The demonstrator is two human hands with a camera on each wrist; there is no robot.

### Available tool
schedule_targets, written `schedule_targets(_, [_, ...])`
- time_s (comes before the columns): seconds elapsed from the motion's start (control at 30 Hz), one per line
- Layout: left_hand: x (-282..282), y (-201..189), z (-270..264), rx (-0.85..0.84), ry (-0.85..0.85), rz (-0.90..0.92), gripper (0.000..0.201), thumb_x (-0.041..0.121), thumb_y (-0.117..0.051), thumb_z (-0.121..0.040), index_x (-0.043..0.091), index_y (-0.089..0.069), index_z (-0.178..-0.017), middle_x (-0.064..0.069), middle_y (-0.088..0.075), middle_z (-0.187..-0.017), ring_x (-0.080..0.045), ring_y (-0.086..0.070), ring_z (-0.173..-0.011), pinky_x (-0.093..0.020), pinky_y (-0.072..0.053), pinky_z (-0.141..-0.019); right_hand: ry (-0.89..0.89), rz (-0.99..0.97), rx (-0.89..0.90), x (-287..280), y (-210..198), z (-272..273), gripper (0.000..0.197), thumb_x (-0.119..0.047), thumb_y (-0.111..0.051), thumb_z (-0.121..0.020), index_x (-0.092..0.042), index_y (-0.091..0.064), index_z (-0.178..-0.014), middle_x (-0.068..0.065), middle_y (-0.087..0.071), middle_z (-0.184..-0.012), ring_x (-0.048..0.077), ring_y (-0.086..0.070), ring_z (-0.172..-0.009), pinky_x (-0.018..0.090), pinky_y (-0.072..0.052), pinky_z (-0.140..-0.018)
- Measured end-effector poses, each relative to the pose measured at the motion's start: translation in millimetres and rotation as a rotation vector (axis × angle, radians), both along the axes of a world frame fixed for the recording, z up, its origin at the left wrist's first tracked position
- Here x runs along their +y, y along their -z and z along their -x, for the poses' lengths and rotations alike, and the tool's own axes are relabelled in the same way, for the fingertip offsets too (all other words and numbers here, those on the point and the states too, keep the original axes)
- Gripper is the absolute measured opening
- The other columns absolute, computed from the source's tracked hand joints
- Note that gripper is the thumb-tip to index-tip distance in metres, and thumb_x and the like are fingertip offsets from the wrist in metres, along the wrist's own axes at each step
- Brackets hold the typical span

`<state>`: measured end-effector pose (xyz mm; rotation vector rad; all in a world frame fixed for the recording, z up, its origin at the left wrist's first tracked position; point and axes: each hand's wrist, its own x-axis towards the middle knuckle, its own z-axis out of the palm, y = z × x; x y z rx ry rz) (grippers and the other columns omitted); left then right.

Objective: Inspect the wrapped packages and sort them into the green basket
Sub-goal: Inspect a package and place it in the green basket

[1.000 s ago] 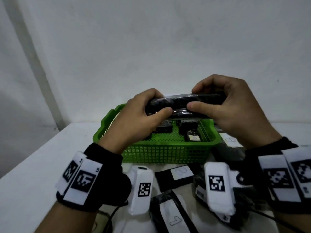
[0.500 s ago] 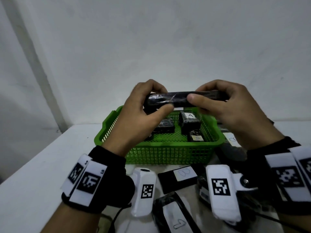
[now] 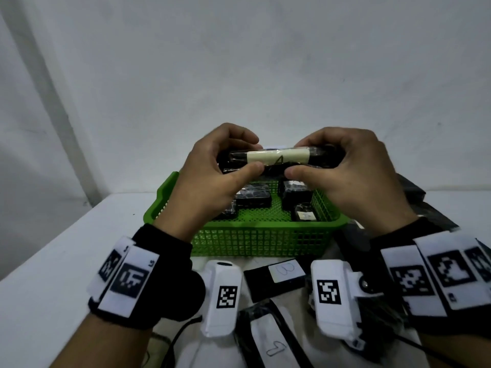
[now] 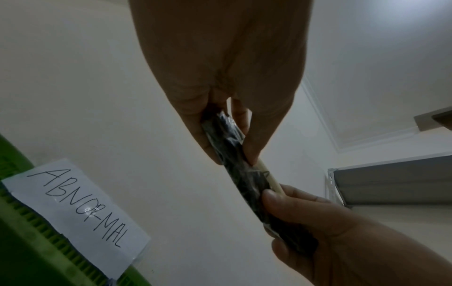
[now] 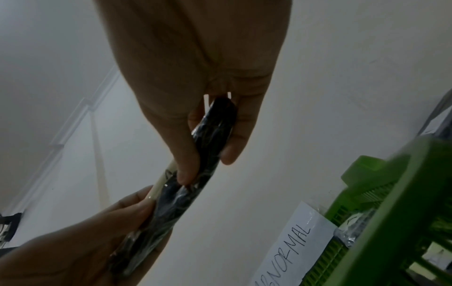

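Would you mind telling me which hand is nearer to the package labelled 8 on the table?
Right, narrowly. Both hands are raised above the green basket, gripping the wrapped package. The package labelled 8 lies nearer the viewer, slightly closer beneath the right hand than the left hand.

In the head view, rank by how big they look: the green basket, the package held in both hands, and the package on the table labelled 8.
1. green basket
2. held package
3. package labelled 8; it lies nearer the camera, so this ranking against the held one is unsure.

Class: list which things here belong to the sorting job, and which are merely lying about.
Job: held wrapped package, left hand, right hand, green basket, numbered packages on the table.
Lying about: ABNORMAL paper sign, black cable.
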<state>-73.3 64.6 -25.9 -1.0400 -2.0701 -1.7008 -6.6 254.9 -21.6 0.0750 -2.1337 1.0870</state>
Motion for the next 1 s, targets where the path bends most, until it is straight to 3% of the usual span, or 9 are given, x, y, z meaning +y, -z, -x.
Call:
schedule_targets(0.1, [-0.1,-0.3,-1.1,-0.013,-0.032,0.014,0.028,0.019,-0.073,-0.083,0.022,-0.064,-0.109,0.006,-0.072,-0.106,-0.009,-0.07,-0.097,-0.027,-0.055,-0.081,-0.018,-0.033,0.024,2.2,-2.2,-0.5,0.035,-0.025,-0.093,-0.066,-0.029,-0.075,-0.097,-0.013,-0.073,-0.088,0.001,-0.07,-0.082,0.02,-0.057,-0.078])
schedule_targets(0.17, [-0.5,0.2,-0.7,-0.056,-0.035,0.058,0.024,0.026,-0.071,-0.088,0.026,-0.063,-0.11,0.009,-0.071,-0.105,-0.009,-0.07,-0.096,-0.031,-0.057,-0.082,-0.027,-0.074,0.034,2.7,-3.1,0.1,0.042,-0.025,-0.092,-0.067,-0.032,-0.073,-0.105,-0.013,-0.07,-0.098,0.0,-0.067,-0.09,0.017,-0.054,-0.083])
schedule_targets(0.23, [-0.5,0.4,0.2,-0.107,-0.023,0.062,0.019,0.027,-0.07,-0.091,0.025,-0.064,-0.108,0.011,-0.071,-0.099,-0.013,-0.072,-0.091,-0.041,-0.06,-0.082,-0.049,-0.083,0.034,2.1,-2.8,0.6,0.047,-0.024,-0.091,-0.069,-0.033,-0.071,-0.11,-0.011,-0.066,-0.105,0.003,-0.066,-0.096,0.021,-0.054,-0.088])
schedule_targets(0.33, [-1.5,-0.7,1.6,-0.135,0.003,0.0,0.02,0.015,-0.075,-0.087,0.019,-0.064,-0.104,0.009,-0.07,-0.09,-0.012,-0.069,-0.081,-0.036,-0.059,-0.075,-0.142,-0.01,-0.011,0.4,-2.2,0.0,0.04,-0.036,-0.085,-0.077,-0.034,-0.069,-0.113,-0.007,-0.067,-0.111,0.008,-0.068,-0.099,0.031,-0.058,-0.089])
schedule_targets(0.43, [-1.3,-0.8,0.1,-0.131,0.02,-0.012,0.024,0.007,-0.079,-0.081,0.017,-0.061,-0.093,0.002,-0.068,-0.086,-0.013,-0.066,-0.071,-0.037,-0.056,-0.071,-0.152,0.065,-0.015,-1.0,-2.1,-0.6,0.032,-0.035,-0.083,-0.081,-0.033,-0.07,-0.111,-0.009,-0.069,-0.106,0.009,-0.071,-0.095,0.041,-0.061,-0.087])
schedule_targets(0.6, [4.2,4.0,0.4,-0.082,-0.02,0.02,0.027,0.01,-0.082,-0.076,0.019,-0.059,-0.087,0.0,-0.07,-0.083,-0.011,-0.067,-0.068,-0.028,-0.051,-0.059,-0.094,0.007,-0.09,1.5,1.9,1.9,0.028,-0.021,-0.086,-0.076,-0.03,-0.074,-0.1,-0.008,-0.076,-0.093,0.006,-0.073,-0.086,0.037,-0.061,-0.084])
schedule_targets(0.73, [4.7,7.7,2.2,-0.039,-0.057,0.077,0.027,0.016,-0.08,-0.078,0.025,-0.058,-0.089,0.001,-0.069,-0.088,-0.013,-0.069,-0.072,-0.034,-0.053,-0.061,-0.044,0.01,-0.093,1.4,4.0,4.4,0.023,-0.021,-0.089,-0.073,-0.027,-0.075,-0.089,-0.01,-0.076,-0.084,0.005,-0.073,-0.079,0.036,-0.061,-0.081])
schedule_targets(0.83, [4.7,3.4,-2.6,-0.075,-0.032,0.094,0.021,0.028,-0.075,-0.087,0.022,-0.059,-0.099,0.003,-0.066,-0.087,-0.01,-0.069,-0.073,-0.039,-0.06,-0.065,-0.065,0.001,-0.069,2.4,-0.4,1.6,0.024,-0.016,-0.088,-0.074,-0.027,-0.074,-0.09,-0.011,-0.076,-0.083,0.004,-0.073,-0.078,0.033,-0.061,-0.08])
schedule_targets(1.0, [3.3,-1.5,-3.2,-0.229,0.031,0.078,0.025,0.035,-0.062,-0.094,0.012,-0.067,-0.1,0.002,-0.068,-0.087,-0.007,-0.068,-0.079,-0.028,-0.059,-0.067,-0.127,0.035,0.007,4.0,-5.2,-1.8,0.033,-0.018,-0.084,-0.08,-0.024,-0.068,-0.107,-0.007,-0.071,-0.099,0.006,-0.07,-0.091,0.032,-0.059,-0.088])
